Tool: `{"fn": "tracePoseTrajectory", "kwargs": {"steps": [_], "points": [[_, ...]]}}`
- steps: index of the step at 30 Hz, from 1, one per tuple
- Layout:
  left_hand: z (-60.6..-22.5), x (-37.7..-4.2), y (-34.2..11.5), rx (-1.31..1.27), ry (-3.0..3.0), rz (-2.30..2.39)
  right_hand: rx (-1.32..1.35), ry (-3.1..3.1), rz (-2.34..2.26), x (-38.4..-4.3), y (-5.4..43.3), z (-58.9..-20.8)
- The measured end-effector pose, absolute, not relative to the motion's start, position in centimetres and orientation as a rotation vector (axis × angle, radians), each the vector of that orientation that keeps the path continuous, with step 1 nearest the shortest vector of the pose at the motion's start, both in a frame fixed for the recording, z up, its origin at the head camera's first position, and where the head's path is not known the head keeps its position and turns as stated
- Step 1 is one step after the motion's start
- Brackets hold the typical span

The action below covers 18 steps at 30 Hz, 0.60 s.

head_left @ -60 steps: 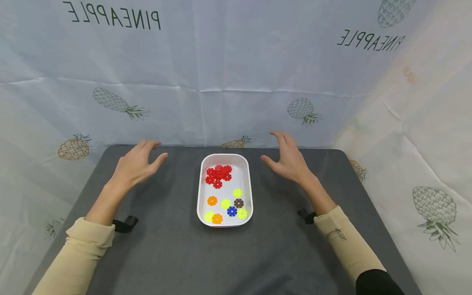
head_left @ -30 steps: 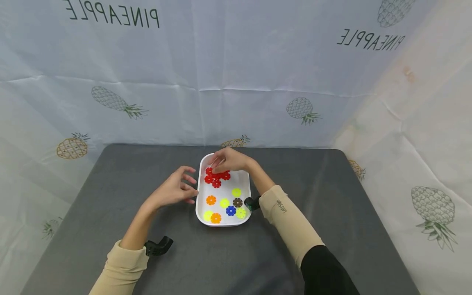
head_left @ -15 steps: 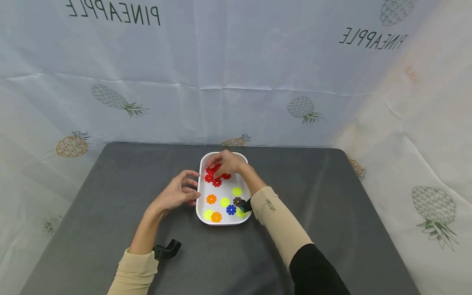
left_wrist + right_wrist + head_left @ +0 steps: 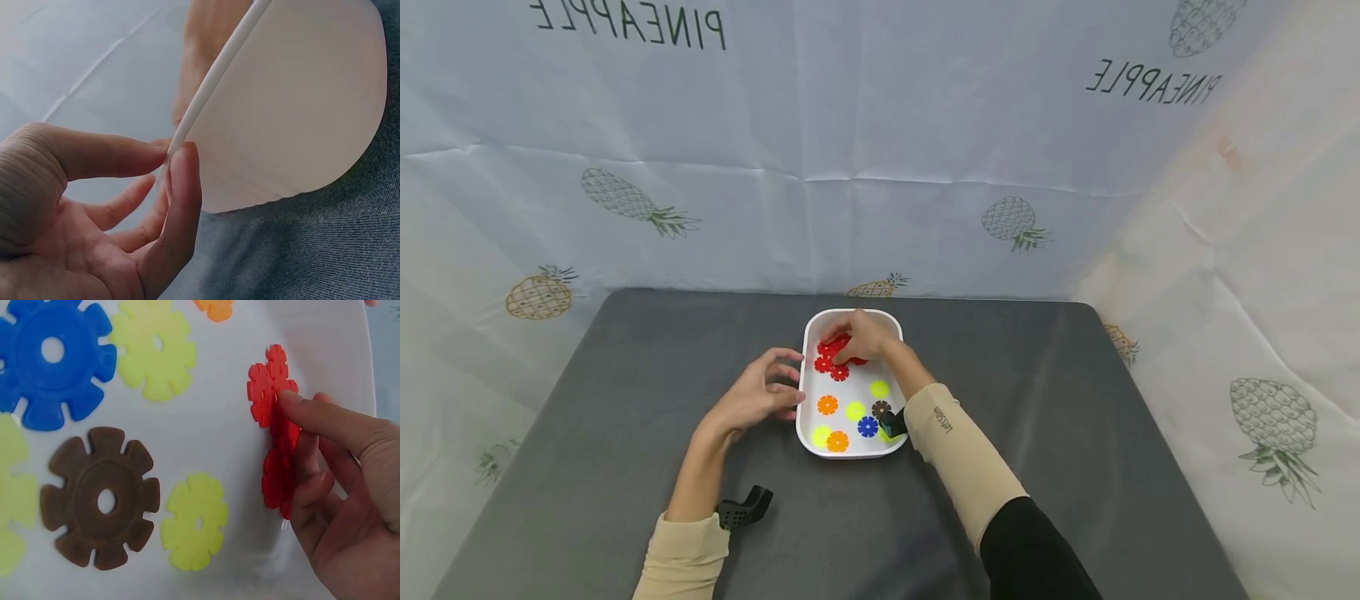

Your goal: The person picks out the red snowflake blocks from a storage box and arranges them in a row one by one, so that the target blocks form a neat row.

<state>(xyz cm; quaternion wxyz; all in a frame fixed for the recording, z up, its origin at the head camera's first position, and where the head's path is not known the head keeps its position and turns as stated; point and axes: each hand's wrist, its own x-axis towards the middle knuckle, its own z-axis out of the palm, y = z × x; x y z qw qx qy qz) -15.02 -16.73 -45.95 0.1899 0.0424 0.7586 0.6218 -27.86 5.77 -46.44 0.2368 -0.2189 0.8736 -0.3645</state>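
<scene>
A white tray (image 4: 806, 417) stands on the dark table. My left hand (image 4: 760, 390) is at its left side; in the left wrist view thumb and fingers pinch the tray's rim (image 4: 215, 74). Inside the tray's far half, my right hand (image 4: 867, 335) pinches a joined cluster of red snowflake discs (image 4: 273, 478), thumb on the near face. The hand covers part of the cluster. Loose notched discs lie flat in the near half: a blue disc (image 4: 53, 359), a brown disc (image 4: 103, 499), two orange ones and several yellow discs (image 4: 195, 522).
The dark grey table (image 4: 1045, 433) extends around the tray. Behind it hangs a white curtain (image 4: 880, 125) printed with pineapples. Black wrist cameras (image 4: 745, 507) sit on both wrists, the right one close over the tray's right rim.
Both hands have come in from the table's two sides to the tray. The right hand has taken hold of the red disc cluster, and the left has reached the tray's left rim.
</scene>
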Motion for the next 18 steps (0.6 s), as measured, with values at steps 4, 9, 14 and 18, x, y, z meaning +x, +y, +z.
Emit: {"fn": "tracePoseTrajectory", "kwargs": {"steps": [4, 9, 14, 18], "points": [[-46.14, -14.91, -16.79, 0.109, 2.128, 1.749, -0.572, 2.409, -1.002, -27.80, 5.81, -46.69], [-46.22, -14.93, -16.84, 0.105, 2.138, 1.741, -0.516, 2.436, -1.001, -27.54, 5.87, -46.67], [-46.18, -14.98, -16.79, 0.104, 2.140, 1.738, -0.556, 2.456, -0.991, -27.55, 5.69, -46.76], [-46.29, -15.01, -16.74, 0.093, 2.142, 1.738, -0.633, 2.471, -0.973, -27.69, 5.50, -46.99]]}}
